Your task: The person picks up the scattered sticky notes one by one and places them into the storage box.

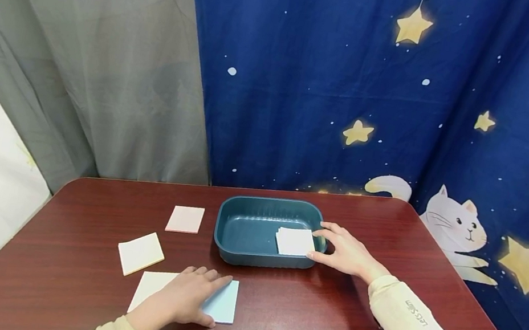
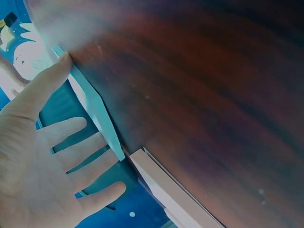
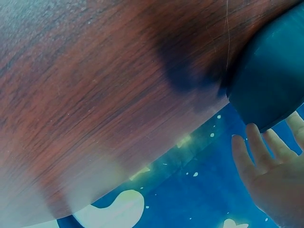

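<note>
Right hand [image 1: 343, 251] pinches a square white paper stack [image 1: 295, 242] in or just over the oblong teal plastic tray [image 1: 244, 234]; left hand [image 1: 188, 295] spreads wide — four pale square paper pads [image 1: 185, 219] remain outside.

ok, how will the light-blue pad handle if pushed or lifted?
The light-blue pad would likely slide rather than tip, since it lies flat and low on the table. Probably light: it looks like a thin stack of paper. Its visible edge shows some thickness, so it may hold its shape.
</note>
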The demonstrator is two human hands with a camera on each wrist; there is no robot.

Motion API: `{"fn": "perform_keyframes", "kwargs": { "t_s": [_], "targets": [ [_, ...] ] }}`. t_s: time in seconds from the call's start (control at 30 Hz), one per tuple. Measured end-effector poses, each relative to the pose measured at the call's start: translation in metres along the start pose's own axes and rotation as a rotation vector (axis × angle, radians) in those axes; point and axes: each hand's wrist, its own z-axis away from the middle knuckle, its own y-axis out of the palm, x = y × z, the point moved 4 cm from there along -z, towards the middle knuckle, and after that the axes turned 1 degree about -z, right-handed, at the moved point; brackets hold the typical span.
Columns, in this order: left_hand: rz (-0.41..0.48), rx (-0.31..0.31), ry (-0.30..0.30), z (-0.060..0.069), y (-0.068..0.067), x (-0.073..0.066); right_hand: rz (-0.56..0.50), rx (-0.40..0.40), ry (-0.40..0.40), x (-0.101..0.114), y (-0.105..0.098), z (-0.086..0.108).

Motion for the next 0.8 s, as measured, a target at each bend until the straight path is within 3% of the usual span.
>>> {"fn": "perform_keyframes", "kwargs": {
  "t_s": [0.27, 0.6, 0.8],
  "targets": [
    [-0.030, -0.020, 0.002, -0.0020, 0.0001, -0.0028, -0.006, 0.002, 0.010, 0.0013, -0.0011, 0.0010],
    [-0.133, -0.061, 0.001, -0.0015, 0.0014, -0.0038, -0.005, 0.002, 0.004, 0.0004, -0.0001, 0.0008],
    [-0.096, -0.082, -0.005, -0.0019, 0.0002, -0.0023, -0.006, 0.000, 0.001, 0.0003, -0.0001, 0.0007]
  ]
}}
